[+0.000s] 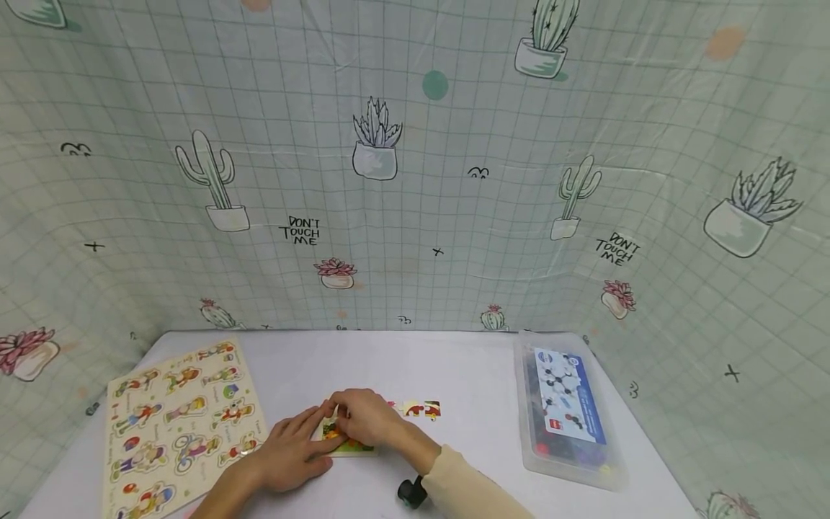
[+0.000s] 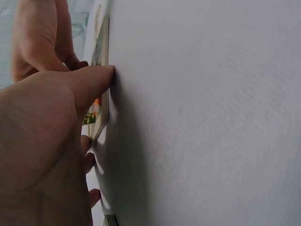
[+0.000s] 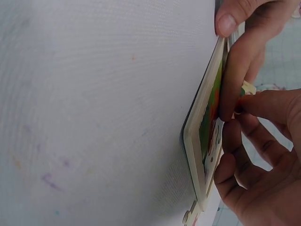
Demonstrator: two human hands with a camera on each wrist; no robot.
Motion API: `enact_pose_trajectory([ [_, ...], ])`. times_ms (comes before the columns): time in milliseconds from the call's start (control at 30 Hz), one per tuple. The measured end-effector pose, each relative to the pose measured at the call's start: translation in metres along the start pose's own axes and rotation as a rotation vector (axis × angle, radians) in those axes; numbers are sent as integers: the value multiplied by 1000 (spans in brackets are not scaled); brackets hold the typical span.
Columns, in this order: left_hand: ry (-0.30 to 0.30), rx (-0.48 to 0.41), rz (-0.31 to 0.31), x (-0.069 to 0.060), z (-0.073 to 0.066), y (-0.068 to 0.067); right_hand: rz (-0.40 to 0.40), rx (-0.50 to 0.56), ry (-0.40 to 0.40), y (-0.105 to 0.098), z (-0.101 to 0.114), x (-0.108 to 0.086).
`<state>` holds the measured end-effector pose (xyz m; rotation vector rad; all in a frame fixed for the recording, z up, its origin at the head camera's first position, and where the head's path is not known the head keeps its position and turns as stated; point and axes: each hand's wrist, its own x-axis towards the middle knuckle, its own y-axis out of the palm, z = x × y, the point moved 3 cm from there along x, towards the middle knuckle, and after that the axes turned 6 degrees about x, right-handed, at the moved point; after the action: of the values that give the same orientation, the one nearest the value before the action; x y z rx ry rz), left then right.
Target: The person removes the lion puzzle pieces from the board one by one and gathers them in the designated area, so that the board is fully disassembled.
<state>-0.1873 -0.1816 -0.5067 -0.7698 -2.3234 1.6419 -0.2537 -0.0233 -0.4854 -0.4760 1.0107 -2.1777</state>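
A small jigsaw puzzle board (image 1: 355,452) with a green and orange picture lies on the white table between both hands. My left hand (image 1: 289,454) rests at its left side. The left thumb (image 2: 96,77) touches the near edge, and one left finger (image 3: 233,87) presses the picture. Over the board, my right hand (image 1: 368,418) pinches a puzzle piece (image 3: 248,88) between thumb and finger; the piece is mostly hidden by the fingers. In the right wrist view the other right fingers (image 3: 230,136) curl near the board's surface.
Loose puzzle pieces (image 1: 423,409) lie in a row behind the right hand. To the left is a large wooden board (image 1: 184,425) with cartoon figures. A clear plastic case (image 1: 567,411) with a molecule label stands at the right. A black object (image 1: 411,493) sits by the right sleeve.
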Motion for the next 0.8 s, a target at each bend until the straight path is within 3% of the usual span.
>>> enact_pose_trajectory([
  [467,-19,-6,71,0,-7,-8,-4,89,-9,-8,-1,-1],
  [800,7,-26,34,-1,2,2,-60,151,65,-25,-3,-4],
])
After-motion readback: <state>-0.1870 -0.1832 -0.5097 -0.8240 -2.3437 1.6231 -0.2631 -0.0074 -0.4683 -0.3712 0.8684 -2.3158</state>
